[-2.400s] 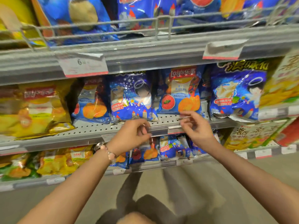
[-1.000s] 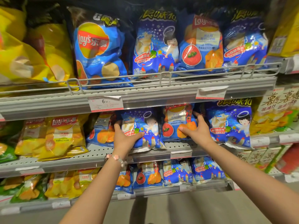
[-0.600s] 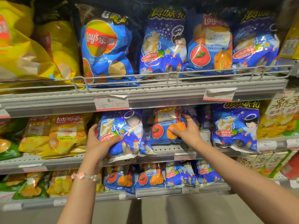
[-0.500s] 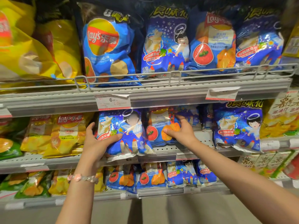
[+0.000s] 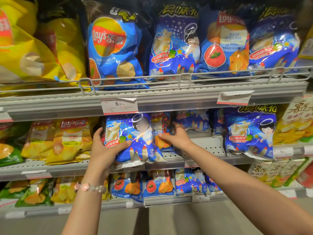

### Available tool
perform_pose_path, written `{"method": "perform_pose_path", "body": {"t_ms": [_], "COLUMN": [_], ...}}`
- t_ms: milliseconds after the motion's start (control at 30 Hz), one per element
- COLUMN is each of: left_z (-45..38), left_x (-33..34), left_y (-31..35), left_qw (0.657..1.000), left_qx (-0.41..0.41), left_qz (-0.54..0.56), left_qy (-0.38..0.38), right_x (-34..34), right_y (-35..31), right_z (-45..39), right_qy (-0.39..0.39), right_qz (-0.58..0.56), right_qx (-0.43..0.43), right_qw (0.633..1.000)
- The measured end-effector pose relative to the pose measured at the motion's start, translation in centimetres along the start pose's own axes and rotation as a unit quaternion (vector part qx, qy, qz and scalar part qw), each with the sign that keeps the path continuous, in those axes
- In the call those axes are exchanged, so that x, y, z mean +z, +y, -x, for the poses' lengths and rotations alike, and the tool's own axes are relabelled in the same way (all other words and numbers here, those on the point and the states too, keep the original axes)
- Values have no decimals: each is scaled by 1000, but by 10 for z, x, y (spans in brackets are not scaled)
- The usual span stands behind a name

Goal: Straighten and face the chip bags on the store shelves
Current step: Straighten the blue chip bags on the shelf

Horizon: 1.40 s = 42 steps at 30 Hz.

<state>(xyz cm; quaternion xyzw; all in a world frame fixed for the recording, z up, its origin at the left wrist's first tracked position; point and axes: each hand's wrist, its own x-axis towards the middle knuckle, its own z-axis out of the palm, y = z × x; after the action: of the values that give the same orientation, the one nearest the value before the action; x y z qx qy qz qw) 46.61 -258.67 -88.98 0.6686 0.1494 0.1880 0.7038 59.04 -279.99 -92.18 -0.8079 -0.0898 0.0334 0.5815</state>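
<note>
On the middle shelf stands a blue snack bag with an angel cartoon, upright and facing out. My left hand grips its lower left side, thumb across the front. Just behind it to the right is a blue tomato chip bag, partly hidden by the angel bag. My right hand grips that bag's lower right part, fingers on the orange chip picture. Another angel bag stands further right, with bare shelf between.
Yellow Lay's bags fill the middle shelf's left. The upper shelf, behind a wire rail, holds large blue and yellow bags. A price tag hangs just above my hands. Small blue bags line the lower shelf.
My left hand slid the angel bag leftward along the middle shelf. My right hand moved the tomato bag left behind it, leaving a gap on the shelf to the right.
</note>
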Motion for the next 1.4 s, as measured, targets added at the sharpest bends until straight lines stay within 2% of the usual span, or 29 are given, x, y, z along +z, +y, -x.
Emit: {"method": "perform_pose_path", "body": {"t_ms": [67, 133, 233, 333, 400, 500, 600, 700, 767, 933, 1133, 1300, 1400], "left_z": [5, 8, 16, 23, 25, 23, 19, 5, -4, -24, -32, -34, -34], "left_x": [9, 20, 39, 59, 70, 80, 83, 90, 101, 119, 124, 126, 125], "left_y": [0, -1, -3, -4, -2, -2, -6, -19, -28, -44, -54, -54, -49], "left_qw": [1000, 1000, 999, 996, 996, 985, 941, 837, 788, 715, 685, 676, 675], "left_qx": [8, 18, 40, 69, 61, 65, 146, 264, 258, 235, 221, 210, 207], "left_qz": [2, 4, 5, -25, -25, -68, -230, -454, -545, -644, -679, -690, -689], "left_qy": [-3, -2, -17, -40, -68, -144, -202, -153, -127, -137, -143, -151, -161], "right_x": [-3, -3, -3, -12, -25, -58, -98, -121, -126, -121, -112, -112, -113], "right_y": [-7, -16, -30, -35, -35, -31, -21, -5, 6, 29, 34, 47, 44], "right_z": [13, 28, 42, 43, 42, 36, 28, 25, 22, 19, 12, 14, 16], "right_qy": [29, -18, -83, -48, -26, 10, 53, 115, 150, 174, 163, 143, 149], "right_qz": [-61, -111, -128, -137, -136, -173, -149, -95, -90, -64, -47, -22, -1], "right_qx": [-32, -54, -47, -38, -37, -22, -42, -82, -80, -53, -15, 35, 35], "right_qw": [997, 992, 987, 989, 990, 985, 987, 985, 981, 981, 985, 989, 988]}}
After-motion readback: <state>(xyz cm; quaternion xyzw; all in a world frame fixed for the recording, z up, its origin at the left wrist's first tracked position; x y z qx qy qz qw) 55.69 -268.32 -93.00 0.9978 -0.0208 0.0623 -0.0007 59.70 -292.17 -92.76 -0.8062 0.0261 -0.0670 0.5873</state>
